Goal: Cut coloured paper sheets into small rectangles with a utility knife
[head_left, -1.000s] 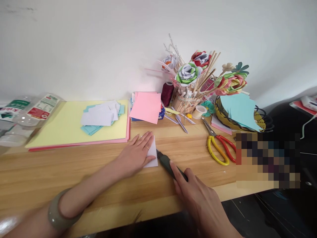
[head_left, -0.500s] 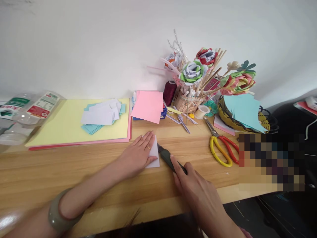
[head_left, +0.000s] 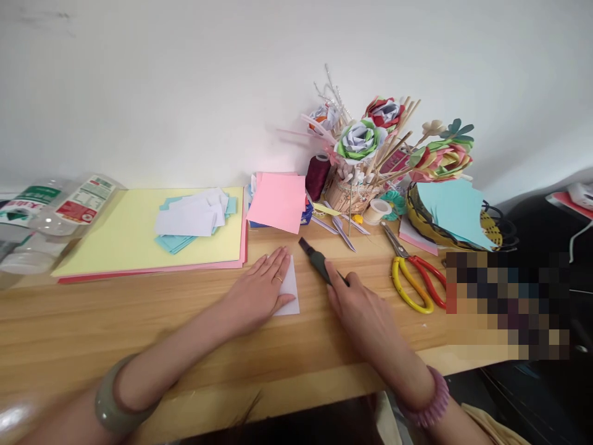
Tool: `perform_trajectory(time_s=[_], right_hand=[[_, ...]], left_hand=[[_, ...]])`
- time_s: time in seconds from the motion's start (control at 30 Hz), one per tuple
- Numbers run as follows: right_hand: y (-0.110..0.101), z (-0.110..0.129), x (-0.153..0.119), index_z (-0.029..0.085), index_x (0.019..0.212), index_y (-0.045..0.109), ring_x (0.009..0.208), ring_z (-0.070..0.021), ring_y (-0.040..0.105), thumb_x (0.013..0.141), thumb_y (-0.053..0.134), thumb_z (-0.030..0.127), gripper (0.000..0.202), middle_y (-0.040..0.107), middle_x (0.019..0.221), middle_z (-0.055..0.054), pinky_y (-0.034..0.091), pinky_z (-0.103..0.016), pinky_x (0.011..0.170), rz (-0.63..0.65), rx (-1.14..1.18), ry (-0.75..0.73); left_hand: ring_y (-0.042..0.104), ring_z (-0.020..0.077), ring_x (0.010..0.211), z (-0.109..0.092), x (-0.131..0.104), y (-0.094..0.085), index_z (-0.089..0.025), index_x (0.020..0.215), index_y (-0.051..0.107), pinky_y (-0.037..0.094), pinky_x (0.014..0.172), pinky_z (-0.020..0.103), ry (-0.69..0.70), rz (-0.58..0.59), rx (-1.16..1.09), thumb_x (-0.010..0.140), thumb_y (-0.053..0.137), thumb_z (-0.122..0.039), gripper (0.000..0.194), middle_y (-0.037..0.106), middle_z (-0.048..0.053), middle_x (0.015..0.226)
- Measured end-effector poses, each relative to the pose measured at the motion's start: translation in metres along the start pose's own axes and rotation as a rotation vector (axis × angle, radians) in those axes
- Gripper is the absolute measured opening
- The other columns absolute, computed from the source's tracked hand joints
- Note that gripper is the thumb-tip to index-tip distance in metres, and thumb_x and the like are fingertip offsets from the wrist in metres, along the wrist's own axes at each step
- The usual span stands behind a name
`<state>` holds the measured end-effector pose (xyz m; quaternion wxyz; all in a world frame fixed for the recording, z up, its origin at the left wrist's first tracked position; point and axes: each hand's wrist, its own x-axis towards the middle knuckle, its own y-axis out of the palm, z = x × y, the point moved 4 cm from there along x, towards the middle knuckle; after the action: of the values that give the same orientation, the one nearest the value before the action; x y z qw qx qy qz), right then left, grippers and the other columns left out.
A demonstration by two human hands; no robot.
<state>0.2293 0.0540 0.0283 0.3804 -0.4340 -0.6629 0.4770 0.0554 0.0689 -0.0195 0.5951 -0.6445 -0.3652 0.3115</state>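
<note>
My left hand [head_left: 259, 287] lies flat, fingers stretched, over a small white paper [head_left: 290, 287] on the wooden table [head_left: 208, 346]; the hand hides the paper's left part. To the right, my right hand [head_left: 364, 309] is wrapped round a dark green cutter [head_left: 319, 262]. The cutter's dark tip points up and left, above and to the right of the paper, apart from it. Behind them sits a stack of pink paper squares [head_left: 279, 201].
Large yellow sheets [head_left: 115, 232] with white and teal slips [head_left: 185, 219] lie left, beside plastic bottles [head_left: 81, 204]. Scissors [head_left: 410, 272], a basket [head_left: 421, 213] with teal paper [head_left: 456, 207], a thread spool [head_left: 377, 210] and a pot of paper flowers [head_left: 347, 188] stand right and behind.
My right hand has moved up and away with the cutter, whose tip has left the area beside the paper's right edge. My left hand remains on the paper. The view has shifted slightly.
</note>
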Motion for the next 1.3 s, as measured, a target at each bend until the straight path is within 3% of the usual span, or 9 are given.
perform_trajectory(time_s=[0.2, 0.37, 0.47, 0.6, 0.73, 0.87, 1.03, 1.17, 1.3], right_hand=[[0.016, -0.037, 0.021, 0.021, 0.136, 0.044, 0.071, -0.0245, 0.061, 0.090, 0.047, 0.022, 0.046, 0.058, 0.085, -0.010, 0.039, -0.028, 0.045, -0.119, -0.031, 0.099], [0.017, -0.047, 0.032, 0.017, 0.131, 0.050, 0.096, -0.0300, 0.055, 0.090, 0.046, 0.018, 0.041, 0.056, 0.109, -0.016, 0.048, -0.040, 0.073, -0.268, 0.036, 0.049], [0.005, -0.041, 0.042, 0.013, 0.132, 0.047, 0.106, -0.0318, 0.049, 0.089, 0.046, 0.020, 0.043, 0.051, 0.120, -0.019, 0.046, -0.044, 0.083, -0.369, 0.103, 0.013], [-0.010, -0.023, 0.063, 0.012, 0.132, 0.044, 0.108, -0.0270, 0.047, 0.089, 0.045, 0.020, 0.044, 0.050, 0.121, -0.017, 0.044, -0.042, 0.089, -0.474, 0.198, -0.103], [-0.013, -0.002, 0.087, 0.013, 0.132, 0.043, 0.111, -0.0260, 0.044, 0.087, 0.045, 0.015, 0.046, 0.049, 0.123, -0.017, 0.042, -0.043, 0.092, -0.536, 0.249, -0.219], [-0.005, 0.010, 0.100, 0.015, 0.133, 0.042, 0.115, -0.0254, 0.042, 0.086, 0.042, 0.008, 0.047, 0.047, 0.129, -0.016, 0.040, -0.042, 0.093, -0.565, 0.253, -0.275], [0.007, 0.016, 0.107, 0.018, 0.135, 0.039, 0.107, -0.0242, 0.046, 0.087, 0.042, 0.009, 0.049, 0.048, 0.127, -0.015, 0.041, -0.041, 0.089, -0.561, 0.231, -0.277], [0.007, 0.020, 0.119, 0.021, 0.134, 0.042, 0.100, -0.0222, 0.049, 0.087, 0.041, 0.007, 0.049, 0.051, 0.122, -0.013, 0.041, -0.037, 0.084, -0.556, 0.217, -0.294], [0.004, 0.022, 0.125, 0.020, 0.123, 0.052, 0.096, -0.0199, 0.051, 0.089, 0.045, 0.012, 0.036, 0.056, 0.115, -0.009, 0.042, -0.035, 0.079, -0.558, 0.225, -0.320]], left_hand=[[0.019, 0.0223, 0.140, 0.005, -0.002, -0.011, -0.010, 0.142, 0.029, 0.020, 0.113, 0.041, 0.000, -0.027, -0.239, 0.098, 0.028, -0.040, 0.054, 0.024, 0.014, 0.151], [0.038, 0.0219, 0.129, 0.017, 0.005, -0.023, -0.015, 0.134, 0.042, 0.031, 0.107, 0.039, -0.199, -0.114, -0.404, 0.090, 0.045, -0.019, 0.045, 0.047, 0.010, 0.137], [0.051, 0.0270, 0.111, 0.024, 0.012, -0.027, -0.015, 0.125, 0.050, 0.042, 0.093, 0.041, -0.286, -0.110, -0.399, 0.079, 0.059, -0.015, 0.047, 0.060, 0.011, 0.116], [0.056, 0.0283, 0.093, 0.030, 0.020, -0.032, -0.018, 0.086, 0.063, 0.045, 0.074, 0.034, -0.339, -0.070, -0.411, 0.066, 0.070, -0.016, 0.022, 0.063, 0.006, 0.085], [0.055, 0.0256, 0.088, 0.026, 0.017, -0.036, -0.020, 0.062, 0.058, 0.041, 0.069, 0.031, -0.351, -0.063, -0.449, 0.068, 0.066, -0.017, 0.010, 0.060, 0.002, 0.075], [0.056, 0.0170, 0.066, 0.031, -0.002, -0.044, -0.020, 0.062, 0.055, 0.039, 0.056, 0.025, -0.381, -0.073, -0.544, 0.076, 0.058, -0.025, 0.015, 0.057, -0.004, 0.064], [0.060, 0.0217, 0.078, 0.099, -0.038, -0.076, -0.019, 0.084, 0.058, 0.046, 0.068, 0.031, -0.609, -0.297, -0.532, 0.083, 0.047, -0.042, 0.026, 0.062, 0.001, 0.080], [0.047, 0.0379, 0.114, 0.151, -0.066, -0.098, -0.014, 0.116, 0.050, 0.042, 0.089, 0.049, -0.918, -0.703, -0.217, 0.074, 0.062, -0.046, 0.054, 0.054, 0.018, 0.118], [0.046, 0.0332, 0.117, 0.130, -0.056, -0.095, -0.017, 0.116, 0.052, 0.036, 0.099, 0.053, -0.577, -0.779, -0.088, 0.084, 0.054, -0.038, 0.038, 0.054, 0.016, 0.120]])
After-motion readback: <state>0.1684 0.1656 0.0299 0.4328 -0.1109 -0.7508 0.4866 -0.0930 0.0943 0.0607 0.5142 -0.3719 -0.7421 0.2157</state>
